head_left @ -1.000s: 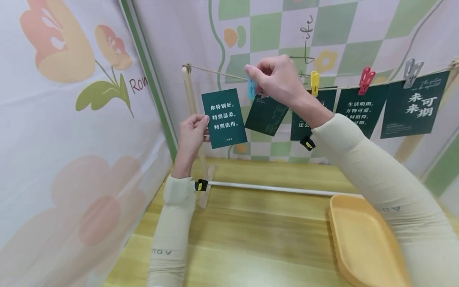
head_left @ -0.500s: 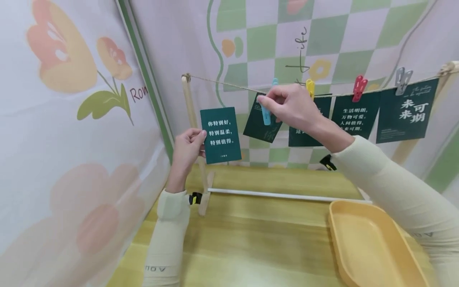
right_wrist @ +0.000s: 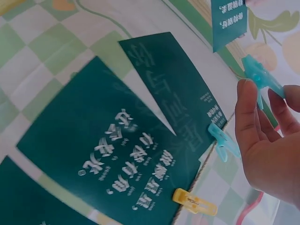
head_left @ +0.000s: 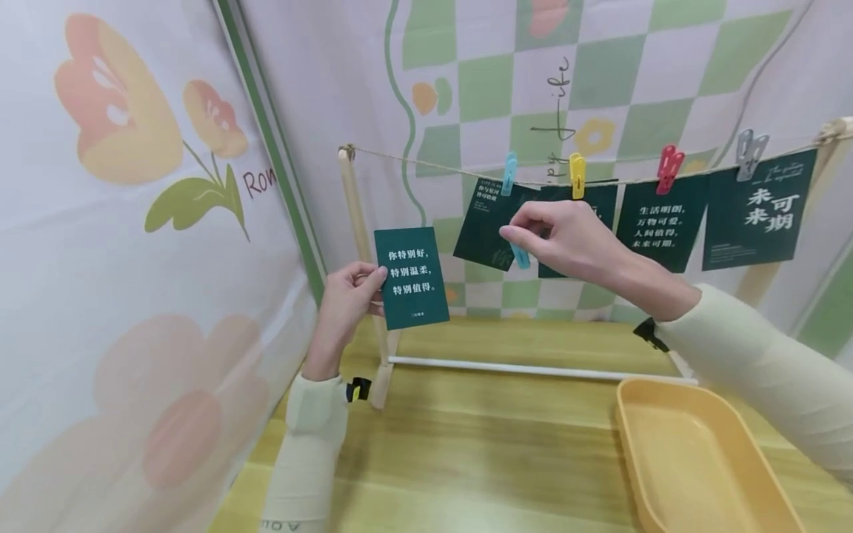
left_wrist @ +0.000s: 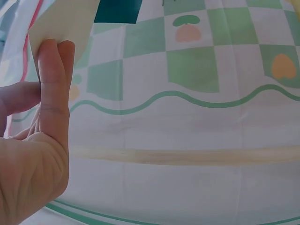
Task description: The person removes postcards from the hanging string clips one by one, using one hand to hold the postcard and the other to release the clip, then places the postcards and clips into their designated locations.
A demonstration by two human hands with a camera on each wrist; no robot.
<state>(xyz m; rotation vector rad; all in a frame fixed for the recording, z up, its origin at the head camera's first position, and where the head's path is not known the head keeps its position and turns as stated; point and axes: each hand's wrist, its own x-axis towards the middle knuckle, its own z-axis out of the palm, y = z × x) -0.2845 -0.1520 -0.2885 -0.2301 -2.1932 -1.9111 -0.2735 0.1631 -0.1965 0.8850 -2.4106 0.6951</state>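
Observation:
My left hand (head_left: pixel 345 302) pinches a dark green card (head_left: pixel 413 277) with white Chinese characters by its left edge, below the string's left part. Its pale back (left_wrist: pixel 65 23) shows in the left wrist view. My right hand (head_left: pixel 566 237) pinches a light blue clothespin (right_wrist: pixel 261 77) between thumb and fingers, in front of the hanging cards. Another blue clothespin (head_left: pixel 509 174) holds a tilted green card (head_left: pixel 489 222) on the string (head_left: pixel 426 164). Beside it, a yellow clothespin (head_left: pixel 577 176) holds a card (right_wrist: pixel 117 150) partly hidden behind my right hand in the head view.
Farther right, a red clothespin (head_left: pixel 669 169) and a grey one (head_left: pixel 751 155) hold cards. The string runs between wooden posts (head_left: pixel 355 192), joined low down by a white rod (head_left: pixel 533 369). A yellow tray (head_left: pixel 706 451) stands on the wooden table (head_left: pixel 466 459) at right.
My right hand has moved down and right from the string, still pinching its blue clothespin, uncovering the one on the string. My left hand and its card are a little lower.

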